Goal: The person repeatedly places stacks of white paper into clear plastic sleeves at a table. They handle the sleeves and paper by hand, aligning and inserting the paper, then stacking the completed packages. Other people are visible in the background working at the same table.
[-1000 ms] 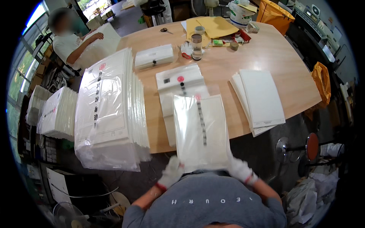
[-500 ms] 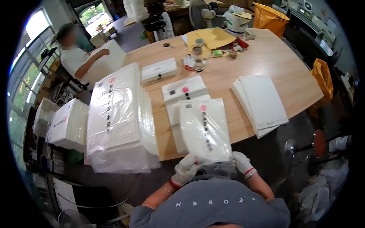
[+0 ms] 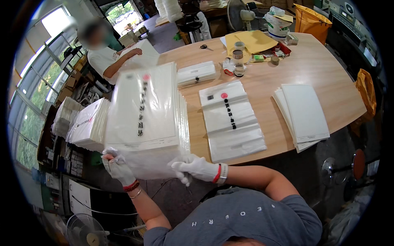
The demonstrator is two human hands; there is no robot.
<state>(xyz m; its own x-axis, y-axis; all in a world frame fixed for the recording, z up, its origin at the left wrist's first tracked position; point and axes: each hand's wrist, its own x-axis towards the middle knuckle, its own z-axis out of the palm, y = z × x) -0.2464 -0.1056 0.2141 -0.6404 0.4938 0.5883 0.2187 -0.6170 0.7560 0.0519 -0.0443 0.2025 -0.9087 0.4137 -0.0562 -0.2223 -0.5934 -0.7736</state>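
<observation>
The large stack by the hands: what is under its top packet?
Under the top packet, edges of more packets show at right; their faces are covered and cannot be seen.

The worktop (image 3: pixel 266 80) looked to me like smooth wood with a soft sheen; glossy clear plastic (image 3: pixel 143 160) covered the bagged stack (image 3: pixel 160 110), and the left hand (image 3: pixel 119 170) and right hand (image 3: pixel 198 168) wore matt cloth gloves (image 3: pixel 123 175).

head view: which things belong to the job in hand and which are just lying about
Likely the job:
- tall stack of white sheets in clear plastic
- creased white rectangular bags, black-printed
- stacked white rectangular sheets

Apparently lying about:
- black-handled scissors
- flat yellow papers
- clear cylindrical container
</observation>
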